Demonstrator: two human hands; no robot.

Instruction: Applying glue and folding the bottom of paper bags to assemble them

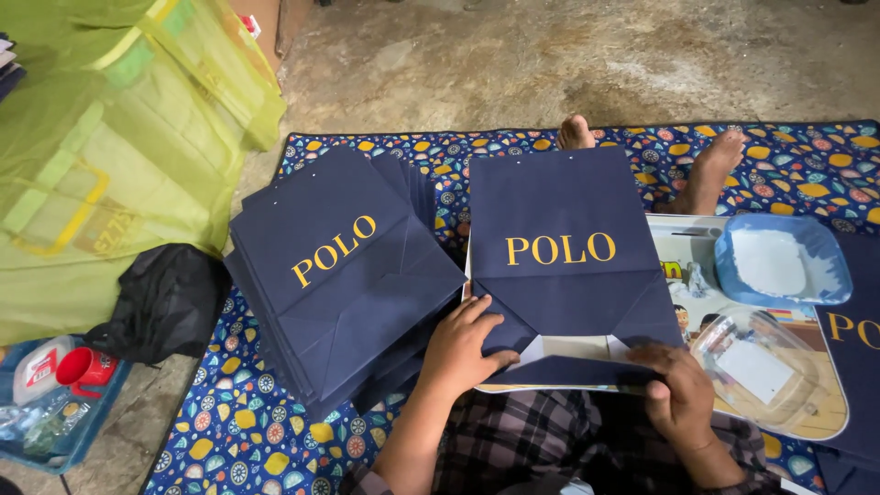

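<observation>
A flat navy paper bag (559, 257) with gold lettering lies in front of the person, its bottom end toward them, resting on a pale board (587, 353) over a patterned mat (238, 431). The left hand (458, 348) lies flat on the bag's lower left corner, fingers spread narrowly and pressing down on the folded triangular flap. The right hand (678, 390) pinches the bag's bottom flap (568, 371) at its right end, thumb over the folded edge, fingers curled beneath; the flap is partly lifted, showing a pale strip of the bag's inside.

Just left of this bag sits a stack of matching navy bags (339, 275), fanned slightly, tilted to the left. To the right, on a picture-printed tray (807, 412), rests a blue plastic dish (779, 261) holding white paste, and nearer the person a clear plastic lid (756, 367). Another navy bag (852, 367) shows at the right edge.

The person's 2 bare feet (706, 165) rest on the mat beyond the bag. At the left are a green mesh sack (101, 137), a black plastic bag (165, 302), and a blue tub (55, 403) holding a red cup (82, 367).
</observation>
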